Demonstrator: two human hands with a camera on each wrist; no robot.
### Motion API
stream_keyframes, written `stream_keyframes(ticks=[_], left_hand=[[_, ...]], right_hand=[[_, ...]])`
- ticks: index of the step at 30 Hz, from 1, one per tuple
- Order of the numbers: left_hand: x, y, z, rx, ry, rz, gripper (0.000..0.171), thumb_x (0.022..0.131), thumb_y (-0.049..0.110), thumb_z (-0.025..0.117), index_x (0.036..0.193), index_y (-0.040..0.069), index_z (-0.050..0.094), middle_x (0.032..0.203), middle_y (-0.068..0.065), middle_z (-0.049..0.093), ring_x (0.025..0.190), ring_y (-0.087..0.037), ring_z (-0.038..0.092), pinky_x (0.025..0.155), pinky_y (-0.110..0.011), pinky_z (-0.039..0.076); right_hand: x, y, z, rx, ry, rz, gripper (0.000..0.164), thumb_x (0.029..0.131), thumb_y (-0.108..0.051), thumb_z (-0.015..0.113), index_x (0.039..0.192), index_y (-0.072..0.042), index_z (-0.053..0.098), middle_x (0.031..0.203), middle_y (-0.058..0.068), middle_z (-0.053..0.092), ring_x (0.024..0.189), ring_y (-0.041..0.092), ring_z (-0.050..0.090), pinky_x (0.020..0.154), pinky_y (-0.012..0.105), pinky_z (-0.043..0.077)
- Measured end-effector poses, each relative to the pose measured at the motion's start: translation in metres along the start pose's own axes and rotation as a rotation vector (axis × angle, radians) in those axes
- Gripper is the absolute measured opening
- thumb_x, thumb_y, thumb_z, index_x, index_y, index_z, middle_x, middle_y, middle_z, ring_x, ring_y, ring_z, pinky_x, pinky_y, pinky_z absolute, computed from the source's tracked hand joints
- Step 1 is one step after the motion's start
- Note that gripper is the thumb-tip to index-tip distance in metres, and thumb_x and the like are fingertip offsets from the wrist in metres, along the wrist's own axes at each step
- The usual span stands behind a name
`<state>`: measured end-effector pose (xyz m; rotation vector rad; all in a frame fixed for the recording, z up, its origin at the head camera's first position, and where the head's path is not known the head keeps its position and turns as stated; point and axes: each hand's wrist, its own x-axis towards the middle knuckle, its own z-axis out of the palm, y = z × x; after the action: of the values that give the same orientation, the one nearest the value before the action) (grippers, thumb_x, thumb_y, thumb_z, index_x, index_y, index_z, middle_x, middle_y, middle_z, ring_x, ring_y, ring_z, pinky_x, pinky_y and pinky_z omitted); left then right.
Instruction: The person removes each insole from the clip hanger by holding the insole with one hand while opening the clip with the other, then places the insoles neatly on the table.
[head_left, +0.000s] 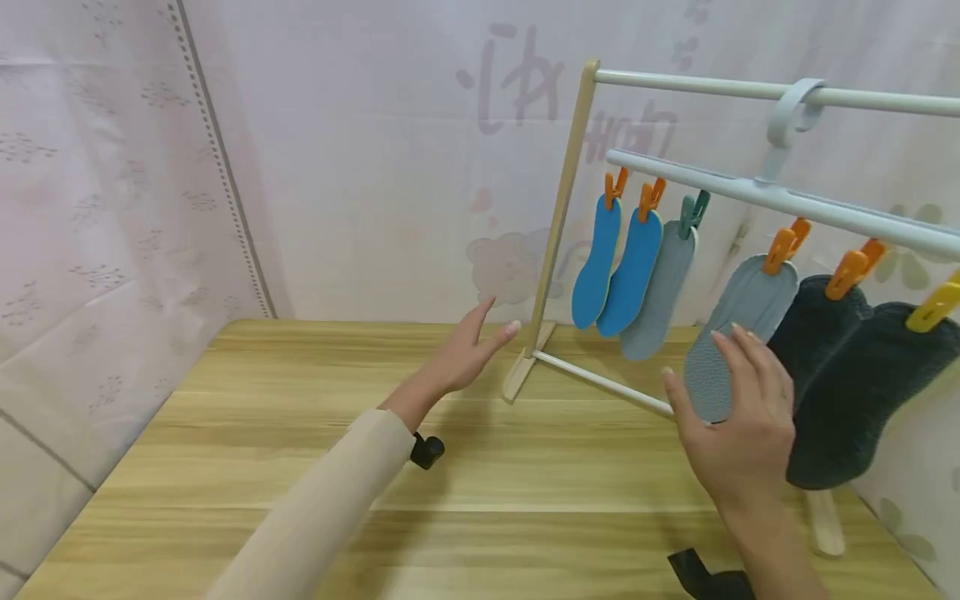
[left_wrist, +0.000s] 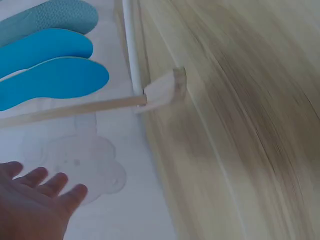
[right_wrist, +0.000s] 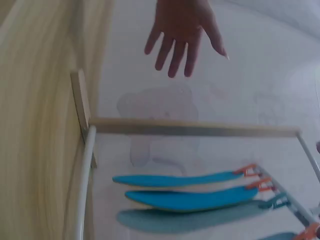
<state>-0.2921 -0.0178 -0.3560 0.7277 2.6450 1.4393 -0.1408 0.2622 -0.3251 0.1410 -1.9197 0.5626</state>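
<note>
left hand [head_left: 461,358] and right hand [head_left: 742,425] hold nothing near a rack [head_left: 562,207] of hanging insoles

six insoles hang in one row from a white hanger [head_left: 678,176], and its hook [head_left: 783,117] goes over the top rail [head_left: 690,83] of the rack. from left to right there are two blue insoles [head_left: 630,271], one plain grey insole [head_left: 662,292], one textured grey insole [head_left: 708,379] and two dark insoles [head_left: 862,408]. each is caught at its upper end by a clip: the plain grey one by a green clip [head_left: 687,217], the last dark one by a yellow clip [head_left: 932,307], the others by orange clips [head_left: 780,250].

the left hand is well opened, with thumb and fingers apart and nothing in it; it is near the wooden post at the left end of the rack. the right hand is also opened, the fingers a little bent, and it grasps nothing. in the head view it covers part of the textured grey insole and one dark insole; whether it touches them, one cannot tell. the rack stands on a wooden bench [head_left: 300,375], before a pale printed cloth [head_left: 360,167].
</note>
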Motion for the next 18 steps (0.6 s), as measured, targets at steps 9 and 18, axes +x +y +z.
stream_keyframes(ticks=[9,18], left_hand=[[0.027,0.025,0.017,-0.305,0.072,0.014,0.071,0.105,0.055,0.034,0.164,0.021,0.016,0.169,-0.009,0.023,0.156,-0.032,0.024,0.125,-0.053,0.027],[0.048,0.042,0.028,-0.369,0.111,0.043,0.071,0.104,0.052,0.035,0.164,0.019,0.015,0.17,-0.009,0.02,0.157,-0.028,0.021,0.128,-0.05,0.02]], right_hand=[[0.022,0.007,-0.022,0.026,0.459,0.101,0.073,0.084,-0.062,0.071,0.116,0.003,0.071,0.126,0.018,0.068,0.125,0.039,0.057,0.117,0.047,0.037],[0.027,0.045,-0.049,-0.058,0.512,0.321,0.077,0.081,-0.064,0.073,0.135,-0.011,0.057,0.146,0.002,0.049,0.141,0.018,0.041,0.124,0.032,0.024]])
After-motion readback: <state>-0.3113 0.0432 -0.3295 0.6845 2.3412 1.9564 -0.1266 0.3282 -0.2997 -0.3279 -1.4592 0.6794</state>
